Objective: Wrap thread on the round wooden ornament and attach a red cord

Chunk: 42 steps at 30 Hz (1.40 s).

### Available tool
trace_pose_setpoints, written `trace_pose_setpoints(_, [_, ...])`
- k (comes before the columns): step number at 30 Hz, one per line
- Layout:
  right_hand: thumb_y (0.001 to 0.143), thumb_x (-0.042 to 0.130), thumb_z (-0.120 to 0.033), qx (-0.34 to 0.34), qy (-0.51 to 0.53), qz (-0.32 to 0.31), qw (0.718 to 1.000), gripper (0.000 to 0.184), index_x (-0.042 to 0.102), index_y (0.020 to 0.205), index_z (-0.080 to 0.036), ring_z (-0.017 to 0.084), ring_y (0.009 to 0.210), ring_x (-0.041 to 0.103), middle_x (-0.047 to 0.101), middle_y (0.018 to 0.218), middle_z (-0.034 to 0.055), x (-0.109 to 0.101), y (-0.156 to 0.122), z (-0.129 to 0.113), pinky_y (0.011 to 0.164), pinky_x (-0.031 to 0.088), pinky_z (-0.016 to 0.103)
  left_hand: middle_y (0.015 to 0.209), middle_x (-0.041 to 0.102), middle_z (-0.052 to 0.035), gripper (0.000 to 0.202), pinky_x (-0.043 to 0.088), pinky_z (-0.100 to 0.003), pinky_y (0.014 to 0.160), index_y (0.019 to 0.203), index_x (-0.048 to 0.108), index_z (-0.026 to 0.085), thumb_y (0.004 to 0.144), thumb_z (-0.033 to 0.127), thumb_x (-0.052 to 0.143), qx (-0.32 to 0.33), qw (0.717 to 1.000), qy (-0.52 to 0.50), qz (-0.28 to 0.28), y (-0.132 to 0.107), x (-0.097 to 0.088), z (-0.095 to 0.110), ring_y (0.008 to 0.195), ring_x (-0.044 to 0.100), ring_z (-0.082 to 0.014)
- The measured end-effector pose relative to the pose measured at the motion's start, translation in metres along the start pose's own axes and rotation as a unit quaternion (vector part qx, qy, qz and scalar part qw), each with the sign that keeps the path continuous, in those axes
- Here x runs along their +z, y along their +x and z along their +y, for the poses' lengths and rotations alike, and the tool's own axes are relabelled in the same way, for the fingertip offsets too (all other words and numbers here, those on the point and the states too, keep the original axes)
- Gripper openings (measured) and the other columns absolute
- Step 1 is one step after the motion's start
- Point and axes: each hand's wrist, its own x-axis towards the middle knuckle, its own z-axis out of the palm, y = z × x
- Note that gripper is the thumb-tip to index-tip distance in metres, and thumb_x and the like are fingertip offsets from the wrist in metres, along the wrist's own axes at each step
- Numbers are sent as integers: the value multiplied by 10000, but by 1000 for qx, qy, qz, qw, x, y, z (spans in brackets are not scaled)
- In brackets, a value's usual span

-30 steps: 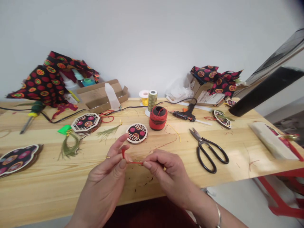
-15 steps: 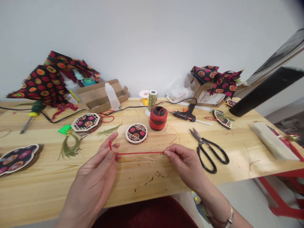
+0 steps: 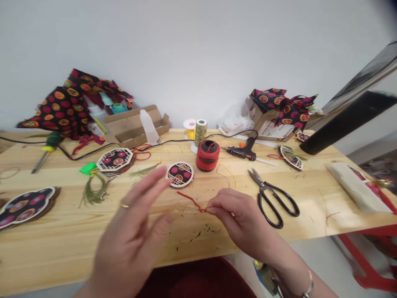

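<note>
My right hand (image 3: 237,217) pinches one end of a short red cord (image 3: 190,199) that lies slack on the wooden table (image 3: 62,244). My left hand (image 3: 133,231) hovers above the table with its fingers spread and holds nothing; it wears a ring and is slightly blurred. Just beyond the cord lies a round ornament (image 3: 180,174) with a white lattice over patterned cloth. A red thread spool (image 3: 207,155) stands behind it.
Black scissors (image 3: 273,196) lie to the right, a glue gun (image 3: 243,151) behind them. More ornaments (image 3: 114,160) and green feathers (image 3: 93,191) lie at left, with a screwdriver (image 3: 46,150). Patterned fabric (image 3: 70,103), cardboard boxes (image 3: 133,124) and thread cones (image 3: 200,130) line the wall.
The cord was stretched taut between both hands. My left hand has let go and opened, and the cord now hangs slack from my right hand.
</note>
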Motion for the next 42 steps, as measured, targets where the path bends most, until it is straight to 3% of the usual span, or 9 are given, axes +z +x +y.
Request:
trace_pose_setpoints(3, [911,478,-147,-9,-18,-30,999,168,602,799,-172,109,725,522,570,741,6,1,3,-8,674,390,211,1380,483,14,475,351,-340,1058,1293,461,337,847,206,561,39,993,-17,-107,-3,18,5,1259,439,-207])
trace_pose_setpoints(8, [912,457,-113,-20,-10,-33,999,180,605,827,-172,109,758,527,593,779,7,1,3,-8,706,393,215,1277,586,8,471,459,-291,938,1332,382,359,892,239,500,-21,977,-58,-204,-10,34,-3,1111,571,-170])
trace_pose_setpoints(16, [906,463,-116,-1,-34,-38,999,173,607,830,-174,113,729,509,564,760,3,2,3,-5,681,393,223,915,735,-18,213,501,-220,700,1050,618,239,878,198,501,29,988,-14,-150,-6,36,-1,803,682,-158])
trace_pose_setpoints(23, [915,470,-161,20,-53,-44,997,187,602,782,-170,128,732,522,573,743,11,7,5,-2,679,410,242,630,676,18,153,449,-215,516,867,663,223,849,194,513,35,988,26,-148,-5,34,-3,529,616,-137])
trace_pose_setpoints(26, [906,471,-148,46,-56,14,997,133,596,864,-159,159,834,544,606,850,47,11,11,4,754,439,281,645,685,5,153,454,-225,541,856,671,211,843,214,519,11,990,26,-138,-7,35,-5,542,619,-146])
trace_pose_setpoints(30, [880,465,-107,36,-90,119,988,188,568,1037,-127,210,970,519,598,1028,109,16,24,4,863,437,364,655,668,14,241,452,-234,554,1056,641,222,862,249,501,-78,985,-16,-151,-10,38,-5,545,589,-151])
trace_pose_setpoints(32, [891,449,-119,5,-100,140,985,188,576,1031,-125,210,960,516,597,1022,112,18,32,-5,863,441,363,629,640,28,258,445,-229,546,1075,639,242,877,241,474,-117,972,-71,-192,-11,39,-1,545,565,-149])
trace_pose_setpoints(37, [927,420,-161,-78,-154,127,977,192,607,949,-125,198,894,500,592,970,92,22,56,-32,831,432,349,748,700,23,230,478,-255,684,820,708,247,845,163,495,-150,917,-184,-321,-10,42,17,741,615,-185])
trace_pose_setpoints(42, [909,448,-140,-105,-242,114,958,147,590,873,-127,209,872,454,561,937,96,31,75,-48,796,412,375,882,737,41,248,496,-256,727,928,698,262,698,174,721,-228,816,-324,-422,-14,46,28,825,645,-188])
